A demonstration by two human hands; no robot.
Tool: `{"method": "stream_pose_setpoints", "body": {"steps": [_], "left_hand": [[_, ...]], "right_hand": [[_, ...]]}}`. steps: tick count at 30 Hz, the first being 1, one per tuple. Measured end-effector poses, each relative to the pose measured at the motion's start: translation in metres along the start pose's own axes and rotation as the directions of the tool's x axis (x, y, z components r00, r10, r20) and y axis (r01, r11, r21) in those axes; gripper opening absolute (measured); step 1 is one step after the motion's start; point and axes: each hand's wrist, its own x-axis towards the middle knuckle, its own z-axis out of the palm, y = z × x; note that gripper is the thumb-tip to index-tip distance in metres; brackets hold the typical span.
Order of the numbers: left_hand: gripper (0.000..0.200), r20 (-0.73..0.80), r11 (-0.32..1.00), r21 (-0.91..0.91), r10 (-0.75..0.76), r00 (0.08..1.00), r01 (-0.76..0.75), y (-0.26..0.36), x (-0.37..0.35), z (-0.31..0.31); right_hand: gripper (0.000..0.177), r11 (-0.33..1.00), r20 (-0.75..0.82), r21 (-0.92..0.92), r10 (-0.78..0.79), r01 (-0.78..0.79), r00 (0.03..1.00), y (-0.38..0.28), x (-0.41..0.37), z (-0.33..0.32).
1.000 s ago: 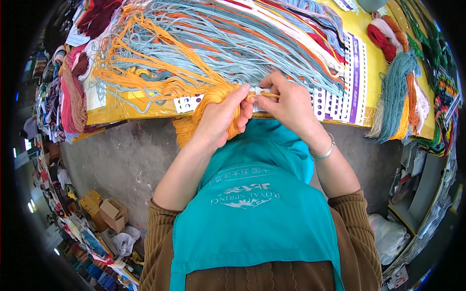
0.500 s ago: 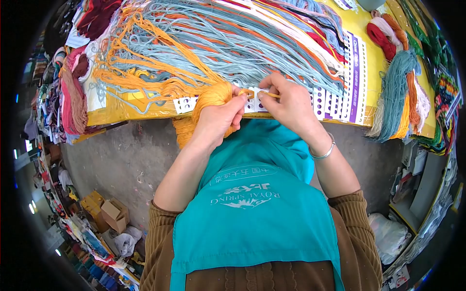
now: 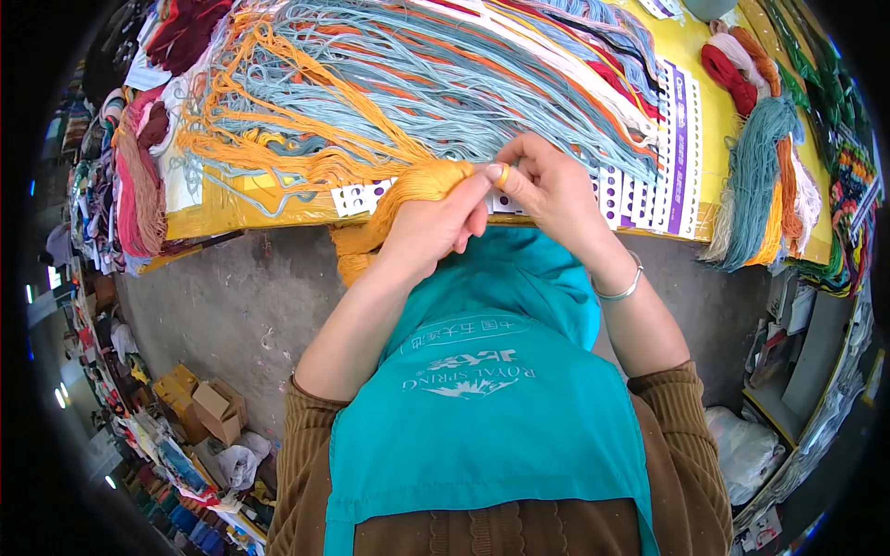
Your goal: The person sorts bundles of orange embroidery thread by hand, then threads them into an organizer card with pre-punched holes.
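My left hand is closed round a thick skein of yellow-orange thread at the table's front edge, and part of the skein hangs below the edge. My right hand meets it at the fingertips, with thumb and forefinger pinched together. A small loop of yellow-orange thread shows between the two hands; its ends are hidden by the fingers. Behind them, loose orange strands run left from the skein over long light-blue threads. White cards with punched holes lie under the thread ends.
The yellow-covered table curves across in front of me. Bundles of blue-green thread lie over its right side, pink and brown ones over its left. Cardboard boxes and plastic bags are on the floor at left.
My hands have come together at the fingertips; the left moved right and the right moved slightly left. The short thread ends seen apart earlier are now mostly covered by fingers.
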Motion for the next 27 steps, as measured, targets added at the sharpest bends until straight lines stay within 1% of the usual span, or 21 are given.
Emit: {"method": "stream_pose_setpoints", "body": {"steps": [2, 4, 5, 7, 8, 9, 10, 11, 12, 13, 15, 17, 19, 21, 23, 24, 25, 26, 27], "left_hand": [[0.022, -0.009, 0.978, 0.192, 0.080, 0.997, -0.077, 0.000, 0.003, 0.005], [0.021, -0.003, 0.906, 0.393, 0.171, 0.985, -0.156, -0.003, 0.007, 0.010], [0.019, 0.027, 0.854, 0.468, 0.242, 0.970, -0.226, -0.007, 0.009, 0.008], [0.017, 0.100, 0.717, 0.600, 0.372, 0.923, -0.354, -0.019, 0.020, 0.001], [0.015, 0.127, 0.613, 0.641, 0.509, 0.851, -0.462, -0.025, 0.027, -0.001], [0.014, 0.162, 0.490, 0.675, 0.631, 0.758, -0.552, -0.024, 0.033, 0.000], [0.013, 0.204, 0.352, 0.701, 0.735, 0.647, -0.620, -0.024, 0.036, 0.000], [0.014, 0.069, 0.744, 0.445, 0.526, 0.848, -0.498, -0.022, 0.033, -0.003], [0.016, 0.042, 0.966, 0.103, 0.233, 0.972, -0.236, -0.003, 0.020, -0.005], [0.018, 0.129, 0.964, -0.243, -0.075, 0.989, 0.105, 0.008, 0.010, -0.010], [0.026, 0.233, 0.861, -0.487, -0.031, 0.972, 0.144, 0.013, -0.002, -0.043], [0.027, 0.230, 0.741, -0.656, 0.010, 0.973, 0.147, 0.023, -0.029, -0.087], [0.028, -0.001, 0.722, -0.688, 0.099, 0.995, -0.072, 0.037, -0.055, -0.136], [0.027, -0.179, 0.788, -0.569, 0.159, 0.971, -0.234, 0.060, -0.069, -0.186], [0.029, -0.195, 0.713, -0.645, 0.193, 0.962, -0.274, 0.088, -0.067, -0.220], [0.023, -0.067, 0.683, -0.684, 0.293, 0.954, -0.258, 0.095, -0.057, -0.255], [0.020, 0.059, 0.654, -0.720, 0.391, 0.919, -0.232, 0.099, -0.049, -0.286], [0.016, -0.111, 0.653, -0.672, 0.378, 0.919, -0.349, 0.104, -0.046, -0.297], [0.017, -0.276, 0.653, -0.604, 0.366, 0.889, -0.457, 0.110, -0.045, -0.302]], "right_hand": [[0.027, 0.998, 0.076, 0.057, 0.033, -0.037, 0.997, 0.000, 0.001, -0.006], [0.029, 0.955, 0.081, 0.297, -0.015, -0.010, 0.997, 0.009, 0.000, -0.003], [0.030, 0.911, 0.079, 0.412, -0.036, 0.001, 0.996, 0.013, 0.000, -0.003], [0.032, 0.939, 0.137, 0.343, -0.008, -0.040, 0.991, 0.012, 0.000, -0.009], [0.034, 0.950, 0.166, 0.307, 0.006, -0.058, 0.986, 0.011, 0.000, -0.011], [0.035, 0.947, 0.142, 0.317, 0.004, -0.050, 0.990, 0.012, 0.000, -0.009], [0.036, 0.944, 0.118, 0.327, 0.002, -0.041, 0.993, 0.014, 0.000, -0.005], [0.037, 0.941, 0.094, 0.336, 0.001, -0.033, 0.996, 0.014, 0.000, -0.002], [0.036, 0.952, 0.092, 0.302, 0.015, -0.043, 0.996, 0.013, 0.000, -0.002], [0.035, 0.962, 0.091, 0.268, 0.030, -0.054, 0.995, 0.010, 0.001, -0.004], [0.032, 0.981, 0.087, 0.185, 0.043, -0.059, 0.995, 0.005, 0.002, -0.006], [0.029, 0.995, 0.087, 0.083, 0.044, -0.051, 0.995, 0.001, 0.002, -0.009], [0.028, 0.989, 0.106, 0.118, 0.075, -0.087, 0.992, -0.001, 0.002, -0.011], [0.028, 0.987, 0.119, 0.119, 0.096, -0.110, 0.988, -0.004, 0.002, -0.012], [0.028, 0.989, 0.117, 0.087, 0.108, -0.119, 0.987, -0.007, 0.003, -0.011], [0.027, 0.990, 0.109, 0.092, 0.099, -0.110, 0.989, -0.006, 0.003, -0.010], [0.027, 0.990, 0.098, 0.096, 0.092, -0.101, 0.991, -0.004, 0.003, -0.008], [0.027, 0.991, 0.086, 0.099, 0.085, -0.094, 0.993, -0.002, 0.002, -0.007], [0.027, 0.991, 0.084, 0.095, 0.087, -0.095, 0.993, -0.001, 0.001, -0.007]]}}
